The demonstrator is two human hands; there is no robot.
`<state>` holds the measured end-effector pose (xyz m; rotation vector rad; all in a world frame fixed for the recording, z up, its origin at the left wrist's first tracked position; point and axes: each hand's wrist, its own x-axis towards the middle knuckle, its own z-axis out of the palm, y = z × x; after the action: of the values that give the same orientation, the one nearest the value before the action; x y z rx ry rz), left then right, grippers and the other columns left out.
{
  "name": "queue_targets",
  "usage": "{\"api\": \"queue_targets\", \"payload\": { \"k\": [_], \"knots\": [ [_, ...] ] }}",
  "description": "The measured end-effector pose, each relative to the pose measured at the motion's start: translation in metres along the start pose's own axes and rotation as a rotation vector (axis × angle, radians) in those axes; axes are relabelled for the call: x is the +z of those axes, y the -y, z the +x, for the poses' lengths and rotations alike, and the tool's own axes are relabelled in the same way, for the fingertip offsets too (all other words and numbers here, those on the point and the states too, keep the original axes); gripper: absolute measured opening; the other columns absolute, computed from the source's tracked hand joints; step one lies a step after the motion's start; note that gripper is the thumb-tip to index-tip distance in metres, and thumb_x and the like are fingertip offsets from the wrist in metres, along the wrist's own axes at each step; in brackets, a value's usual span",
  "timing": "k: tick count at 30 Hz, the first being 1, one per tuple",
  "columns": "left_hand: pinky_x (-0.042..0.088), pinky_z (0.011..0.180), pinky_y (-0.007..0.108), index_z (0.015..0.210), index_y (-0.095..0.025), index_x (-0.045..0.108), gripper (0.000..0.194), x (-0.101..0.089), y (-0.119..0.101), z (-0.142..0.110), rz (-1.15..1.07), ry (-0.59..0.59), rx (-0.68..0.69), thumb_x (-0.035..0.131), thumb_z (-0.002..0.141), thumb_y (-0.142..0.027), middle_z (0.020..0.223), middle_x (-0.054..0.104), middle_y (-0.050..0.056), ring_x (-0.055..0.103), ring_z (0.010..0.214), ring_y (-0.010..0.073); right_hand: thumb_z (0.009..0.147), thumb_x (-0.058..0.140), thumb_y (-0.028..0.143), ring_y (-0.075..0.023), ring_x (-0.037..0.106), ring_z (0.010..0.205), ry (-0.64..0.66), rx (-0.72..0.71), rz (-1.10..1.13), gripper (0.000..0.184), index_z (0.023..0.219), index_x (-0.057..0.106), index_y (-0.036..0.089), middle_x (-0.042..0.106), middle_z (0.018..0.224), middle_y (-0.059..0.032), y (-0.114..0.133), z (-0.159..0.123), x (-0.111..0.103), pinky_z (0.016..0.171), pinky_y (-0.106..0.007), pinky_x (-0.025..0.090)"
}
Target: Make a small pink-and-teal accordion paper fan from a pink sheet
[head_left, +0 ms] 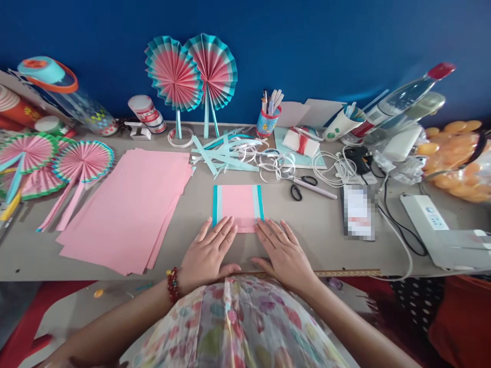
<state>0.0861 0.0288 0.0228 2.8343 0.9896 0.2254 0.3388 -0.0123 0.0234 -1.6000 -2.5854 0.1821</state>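
"At the left end of the desk [326, 243] from where I'm standing, there are folded paper fans [84, 161]; then a loose stack of pink sheets [126, 209], its edges fanned out unevenly; then the left hand [207, 255], a beaded bracelet [173, 285] at its wrist."

"Is that hand gripping anything?"

"No; it's open and palm down, thumb out to the side, fingertips at the near left corner of the banded paper [238, 202]; nothing is pinched between finger and thumb."

"And where does that paper lie?"

"Flat on the desk in front of the person, between the two hands; pink in the middle, pale blue and teal down both sides; a darker strip runs along the near edge, though I can't tell if it's a fold or a shadow."

"How would it handle?"

"Light, I'd say, and rather soft; apt to slide on that smooth top and easy to crease or tear; the side bands look layered, so perhaps stiffer there; I'd take it by the near corners, lightly, with flat fingertips."

"The right hand [287, 255]?"

"Open as well, palm down; its fingertips are at the near right corner, closed around nothing; beyond it lie scissors [314, 188], black handles apart, and farther right a white power strip [425, 214]."
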Motion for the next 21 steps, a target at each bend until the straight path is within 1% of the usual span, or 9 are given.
{"api": "queue_targets", "payload": {
  "k": [4, 7, 9, 11, 13, 15, 17, 19, 21],
  "knots": [
    [0.012, 0.122, 0.049, 0.155, -0.012, 0.025, 0.088, 0.006, 0.001, 0.011, -0.019, 0.033, 0.038, 0.030, 0.092, -0.073, 0.159, 0.028, 0.016, 0.024, 0.149, 0.0290, 0.095, 0.047, 0.057, -0.0294, 0.034, 0.143, -0.002, -0.009, -0.010, 0.071, 0.150, 0.039, 0.012, 0.036, 0.156, -0.0145, 0.004, 0.002, 0.002, 0.119, -0.051, 0.026],
    [0.012, 0.122, 0.046, 0.155, -0.010, 0.023, 0.095, 0.015, 0.004, 0.011, -0.041, 0.046, 0.048, 0.031, 0.089, -0.077, 0.160, 0.025, 0.017, 0.021, 0.150, 0.0298, 0.094, 0.048, 0.057, -0.0296, 0.032, 0.145, 0.003, -0.027, -0.020, 0.077, 0.154, 0.031, 0.011, 0.032, 0.158, -0.0150, 0.002, -0.001, 0.010, 0.119, -0.052, 0.026],
    [0.012, 0.122, 0.048, 0.156, -0.010, 0.021, 0.097, 0.018, 0.006, 0.010, -0.067, 0.048, 0.058, 0.032, 0.088, -0.078, 0.161, 0.023, 0.017, 0.018, 0.150, 0.0306, 0.094, 0.048, 0.058, -0.0300, 0.030, 0.145, 0.005, -0.032, -0.020, 0.081, 0.156, 0.024, 0.012, 0.030, 0.159, -0.0148, 0.000, -0.003, 0.014, 0.119, -0.054, 0.024],
    [0.013, 0.122, 0.049, 0.156, -0.010, 0.019, 0.096, 0.016, 0.007, 0.009, -0.110, 0.052, 0.067, 0.034, 0.089, -0.076, 0.161, 0.023, 0.017, 0.017, 0.151, 0.0309, 0.094, 0.048, 0.058, -0.0302, 0.029, 0.146, 0.009, -0.031, -0.014, 0.082, 0.157, 0.021, 0.013, 0.029, 0.160, -0.0145, -0.001, -0.005, 0.016, 0.119, -0.056, 0.023],
    [0.018, 0.122, 0.048, 0.156, -0.010, 0.018, 0.088, 0.010, 0.009, 0.007, -0.193, 0.043, 0.060, 0.038, 0.093, -0.067, 0.161, 0.024, 0.017, 0.018, 0.151, 0.0290, 0.095, 0.047, 0.057, -0.0296, 0.030, 0.145, 0.006, -0.033, -0.004, 0.079, 0.157, 0.021, 0.014, 0.030, 0.159, -0.0133, -0.002, -0.005, 0.014, 0.118, -0.056, 0.024],
    [0.024, 0.121, 0.045, 0.155, -0.013, 0.020, 0.070, 0.003, 0.013, 0.004, -0.307, -0.028, -0.023, 0.039, 0.100, -0.051, 0.160, 0.027, 0.015, 0.020, 0.150, 0.0253, 0.097, 0.046, 0.053, -0.0287, 0.032, 0.144, -0.011, -0.023, 0.010, 0.073, 0.156, 0.025, 0.016, 0.034, 0.158, -0.0112, -0.001, -0.003, 0.009, 0.118, -0.054, 0.025],
    [0.029, 0.120, 0.043, 0.152, -0.018, 0.028, 0.054, -0.004, 0.021, 0.000, -0.396, -0.152, -0.181, 0.038, 0.102, -0.035, 0.159, 0.032, 0.012, 0.024, 0.149, 0.0224, 0.098, 0.046, 0.045, -0.0287, 0.035, 0.142, -0.058, 0.011, 0.025, 0.064, 0.154, 0.031, 0.017, 0.039, 0.156, -0.0096, 0.001, 0.003, 0.002, 0.117, -0.053, 0.026],
    [0.035, 0.117, 0.044, 0.148, -0.024, 0.036, 0.046, -0.009, 0.029, -0.004, -0.438, -0.265, -0.332, 0.038, 0.102, -0.028, 0.156, 0.037, 0.010, 0.032, 0.146, 0.0221, 0.099, 0.047, 0.035, -0.0289, 0.039, 0.137, -0.126, 0.038, 0.045, 0.053, 0.149, 0.039, 0.020, 0.044, 0.153, -0.0085, 0.006, 0.014, -0.005, 0.116, -0.053, 0.026],
    [0.040, 0.114, 0.044, 0.144, -0.026, 0.040, 0.042, -0.011, 0.034, -0.007, -0.462, -0.320, -0.413, 0.040, 0.102, -0.028, 0.152, 0.042, 0.010, 0.040, 0.142, 0.0226, 0.098, 0.048, 0.031, -0.0286, 0.046, 0.130, -0.171, 0.022, 0.078, 0.044, 0.142, 0.048, 0.022, 0.053, 0.145, -0.0085, 0.013, 0.029, -0.010, 0.113, -0.051, 0.030]
  ]
}}
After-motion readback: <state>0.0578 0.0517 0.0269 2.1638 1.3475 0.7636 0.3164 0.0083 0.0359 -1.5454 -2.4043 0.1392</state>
